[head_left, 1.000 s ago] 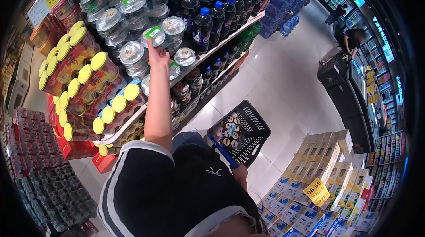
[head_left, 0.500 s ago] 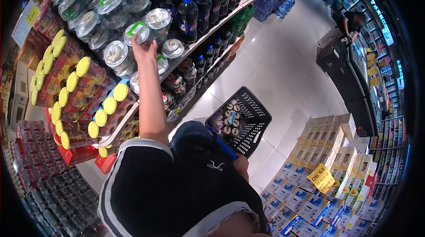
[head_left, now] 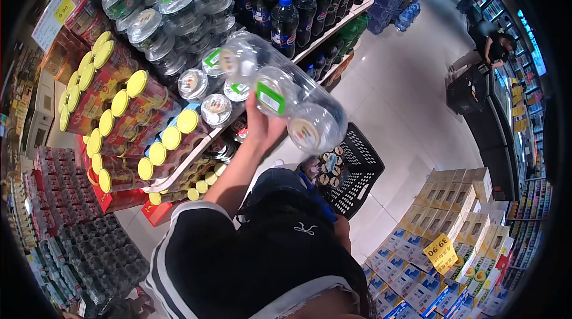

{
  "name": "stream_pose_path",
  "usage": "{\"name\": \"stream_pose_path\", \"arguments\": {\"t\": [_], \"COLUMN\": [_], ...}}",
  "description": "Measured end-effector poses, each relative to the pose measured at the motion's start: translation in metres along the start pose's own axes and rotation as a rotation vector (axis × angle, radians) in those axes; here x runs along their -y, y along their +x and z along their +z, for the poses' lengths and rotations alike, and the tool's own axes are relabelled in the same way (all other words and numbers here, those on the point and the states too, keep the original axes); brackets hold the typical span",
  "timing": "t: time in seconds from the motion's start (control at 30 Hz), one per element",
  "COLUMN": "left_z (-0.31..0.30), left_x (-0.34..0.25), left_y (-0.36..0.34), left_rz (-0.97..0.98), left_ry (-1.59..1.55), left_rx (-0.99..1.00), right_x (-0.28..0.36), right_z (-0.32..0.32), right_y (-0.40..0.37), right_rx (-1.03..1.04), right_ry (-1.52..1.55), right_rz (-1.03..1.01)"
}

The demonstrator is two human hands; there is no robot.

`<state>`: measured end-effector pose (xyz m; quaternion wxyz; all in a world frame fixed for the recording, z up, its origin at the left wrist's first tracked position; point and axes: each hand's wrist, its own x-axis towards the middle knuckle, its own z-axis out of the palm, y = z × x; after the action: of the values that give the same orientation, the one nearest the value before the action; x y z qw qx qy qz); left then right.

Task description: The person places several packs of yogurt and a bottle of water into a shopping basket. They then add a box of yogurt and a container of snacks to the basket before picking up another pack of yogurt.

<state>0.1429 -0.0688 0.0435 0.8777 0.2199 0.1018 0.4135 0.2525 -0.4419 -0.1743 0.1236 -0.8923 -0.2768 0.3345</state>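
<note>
A joined pack of clear plastic jars (head_left: 316, 89) with a green label is in my left hand (head_left: 265, 125), raised off the shelf. My fingers are closed on its near side, partly hidden behind it. Low at my right side, my right hand (head_left: 342, 231) grips the blue handle (head_left: 319, 200) of a black shopping basket (head_left: 364, 170); its fingers are only partly visible. Inside the basket lies a pack with several round tops (head_left: 330, 171). Similar clear jars (head_left: 215, 109) stand on the shelf beside my left hand.
Dark soda bottles with blue caps (head_left: 285, 21) stand farther along the shelf. Yellow-lidded jars (head_left: 158, 153) line its left end. Stacked cartons (head_left: 411, 259) with a yellow price sign (head_left: 440, 253) rise on the right. A person (head_left: 491, 47) stands by a black counter (head_left: 485, 134).
My left hand has lifted the pack of clear jars off the shelf and brought it right, toward the basket. The view has shifted slightly. My right hand stays at the basket handle.
</note>
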Motion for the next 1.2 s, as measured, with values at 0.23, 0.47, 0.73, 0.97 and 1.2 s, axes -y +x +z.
{"name": "stream_pose_path", "arguments": {"t": [0.23,0.47,0.73,0.97,1.2], "left_z": [-0.029,-0.054,-0.078,-0.156,-0.208], "left_x": [0.078,0.165,0.184,0.259,0.311], "left_y": [-0.019,-0.024,-0.048,-0.055,-0.036], "left_rz": [-0.607,-1.228,-1.642,-1.800,-1.983], "left_ry": [0.051,0.269,0.095,0.046,0.207], "left_rx": [0.192,0.262,0.090,-0.040,-0.068], "right_x": [0.014,0.029,0.047,0.057,0.069], "right_z": [0.004,0.022,0.039,0.052,0.063], "right_y": [-0.009,-0.025,-0.046,-0.053,-0.061], "right_rx": [-0.031,-0.002,0.050,0.056,-0.065], "right_ry": [0.018,0.042,0.093,0.169,0.265], "right_rz": [0.098,0.168,0.210,0.228,0.272]}}
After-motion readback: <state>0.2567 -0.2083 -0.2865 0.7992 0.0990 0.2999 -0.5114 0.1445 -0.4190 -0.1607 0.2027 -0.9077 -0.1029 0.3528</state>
